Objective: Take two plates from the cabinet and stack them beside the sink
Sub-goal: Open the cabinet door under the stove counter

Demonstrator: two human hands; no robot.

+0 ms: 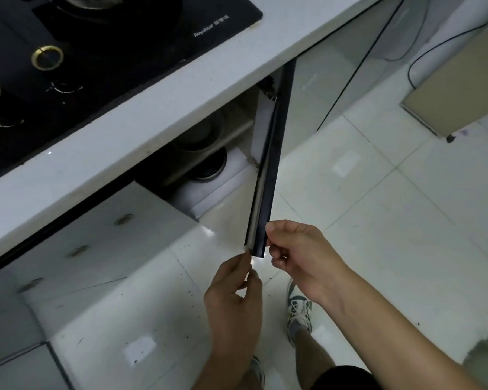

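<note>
Your right hand [296, 254] pinches the outer end of the open cabinet door [268, 170], thumb on its dark top edge and fingers curled behind it. Your left hand [234, 288] touches the door's lower corner with its fingertips; you cannot tell whether it grips. The two hands are close together, one on each side of the door's edge. The door is a thin glossy panel with a black rim, swung out square to the cabinet [228, 164] front. Inside, dim round metal vessels [206, 153] sit stacked on the shelves; no plate can be made out in the gloom. Above runs the pale, smooth stone bench [158, 108], carrying a black glass hob [110, 40] with brass-ringed knobs. Below, shiny white floor tiles [378, 220] are speckled with dark crumbs, and a laced sneaker [299, 308] stands under your right wrist.
</note>
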